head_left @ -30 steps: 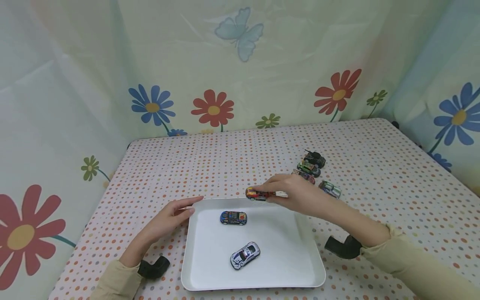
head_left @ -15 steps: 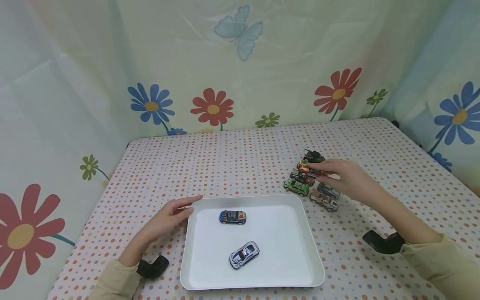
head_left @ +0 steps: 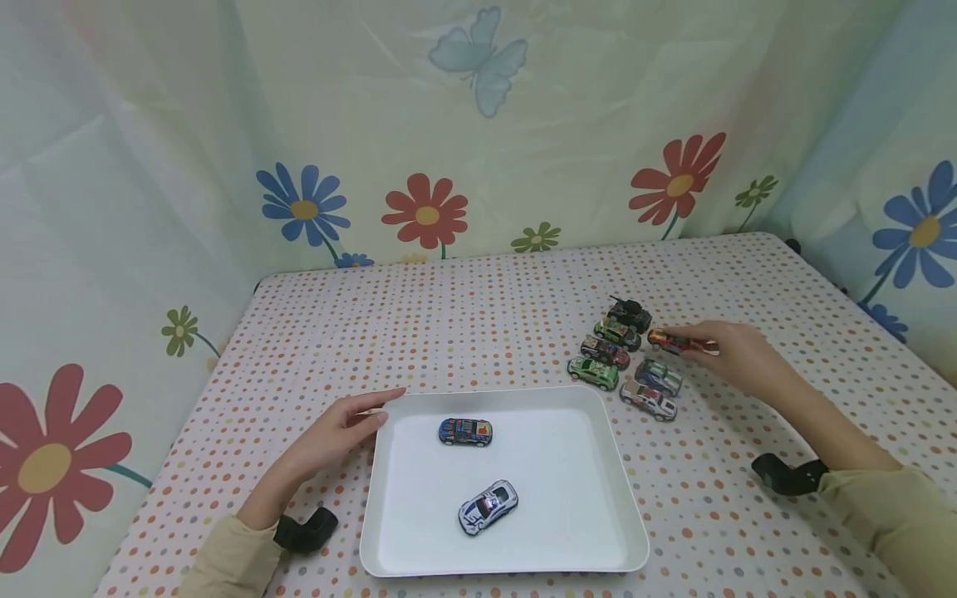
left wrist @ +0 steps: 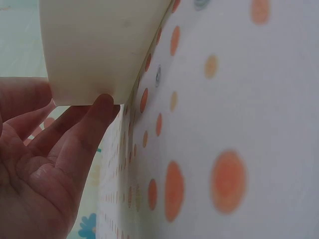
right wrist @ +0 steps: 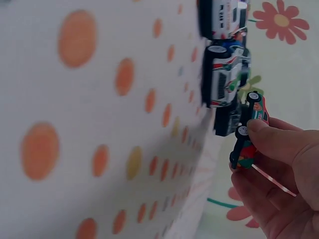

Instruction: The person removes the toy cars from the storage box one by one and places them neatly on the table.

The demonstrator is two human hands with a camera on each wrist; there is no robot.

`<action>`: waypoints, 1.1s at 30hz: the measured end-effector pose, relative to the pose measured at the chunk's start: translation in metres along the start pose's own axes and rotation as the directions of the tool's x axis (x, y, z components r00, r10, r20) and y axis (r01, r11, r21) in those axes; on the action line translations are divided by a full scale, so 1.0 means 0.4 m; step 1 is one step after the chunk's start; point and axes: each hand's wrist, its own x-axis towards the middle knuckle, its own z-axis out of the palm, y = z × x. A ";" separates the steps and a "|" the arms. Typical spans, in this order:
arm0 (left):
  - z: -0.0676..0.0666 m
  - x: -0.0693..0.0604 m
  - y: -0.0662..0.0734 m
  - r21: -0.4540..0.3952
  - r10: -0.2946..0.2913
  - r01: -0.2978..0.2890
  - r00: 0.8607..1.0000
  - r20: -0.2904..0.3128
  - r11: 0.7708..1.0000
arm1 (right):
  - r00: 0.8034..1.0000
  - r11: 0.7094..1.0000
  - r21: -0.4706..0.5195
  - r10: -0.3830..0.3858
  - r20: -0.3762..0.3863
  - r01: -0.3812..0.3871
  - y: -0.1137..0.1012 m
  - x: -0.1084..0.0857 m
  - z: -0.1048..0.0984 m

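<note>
My right hand (head_left: 740, 353) pinches a red and yellow toy car (head_left: 668, 340) between thumb and fingers, right of a cluster of toy cars. In the right wrist view this car (right wrist: 251, 119) is on its own, beside a white, red and green toy car (right wrist: 223, 82); whether its wheels touch the table cannot be told. My left hand (head_left: 340, 432) holds the far left corner of a white tray (head_left: 553, 552), thumb over the rim. In the left wrist view its fingertips (left wrist: 102, 105) touch the tray's outer wall (left wrist: 94, 55). Inside the tray lie a blue toy car (head_left: 465, 432) and a white-purple toy car (head_left: 488, 507).
Behind the tray's right corner sit a green car (head_left: 593, 373), a dark red car (head_left: 606, 351), a green-black car (head_left: 617, 334), a black vehicle (head_left: 630, 314), a silver-green car (head_left: 659, 377) and a white-orange car (head_left: 648, 400). The table (head_left: 419, 332) has a dotted cloth.
My right hand has carried the red and yellow car from the tray's back rim rightward, past the other cars, to their far side. My left hand and the tray stay in place.
</note>
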 end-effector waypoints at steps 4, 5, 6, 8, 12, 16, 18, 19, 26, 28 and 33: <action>0.000 0.001 0.000 0.002 0.004 -0.004 1.000 0.001 1.000 | 0.998 0.998 -0.041 0.039 0.044 -0.037 0.011 0.005 0.015; 0.000 0.001 0.000 0.004 0.009 -0.009 1.000 0.002 1.000 | 0.998 0.998 -0.049 0.044 0.050 -0.042 0.013 0.007 0.020; 0.000 0.002 0.000 0.003 0.010 -0.010 1.000 0.002 1.000 | 0.997 0.998 -0.052 0.049 0.054 -0.047 0.015 0.008 0.023; 0.000 0.001 -0.001 0.006 0.014 -0.014 1.000 0.003 1.000 | 0.997 0.998 -0.046 0.053 0.059 -0.050 0.019 0.010 0.028; 0.000 0.001 -0.001 0.003 0.005 -0.005 1.000 -0.002 1.000 | 0.996 0.999 -0.038 0.042 0.083 -0.039 0.024 0.015 0.033; 0.000 0.001 0.000 0.002 0.004 -0.004 1.000 0.000 1.000 | 0.991 0.998 -0.045 0.044 0.123 -0.039 0.025 0.020 0.037; 0.000 0.002 0.000 0.004 0.005 -0.005 1.000 0.000 1.000 | 0.990 0.998 -0.049 0.046 0.137 -0.040 0.024 0.022 0.036; 0.000 0.002 0.001 0.005 0.008 -0.008 1.000 0.000 1.000 | 0.989 0.998 -0.051 0.046 0.138 -0.039 0.021 0.023 0.036; -0.003 0.001 -0.001 0.014 0.012 -0.012 1.000 -0.008 1.000 | 0.988 0.997 -0.067 0.043 0.150 -0.033 0.013 0.027 0.025; -0.003 0.000 -0.001 0.010 0.010 -0.010 1.000 -0.010 1.000 | 0.989 0.997 -0.067 0.035 0.145 -0.026 0.009 0.025 0.025; -0.002 0.003 -0.002 0.010 0.002 -0.002 1.000 0.001 1.000 | 0.990 0.998 -0.060 0.039 0.138 -0.031 0.000 0.014 0.012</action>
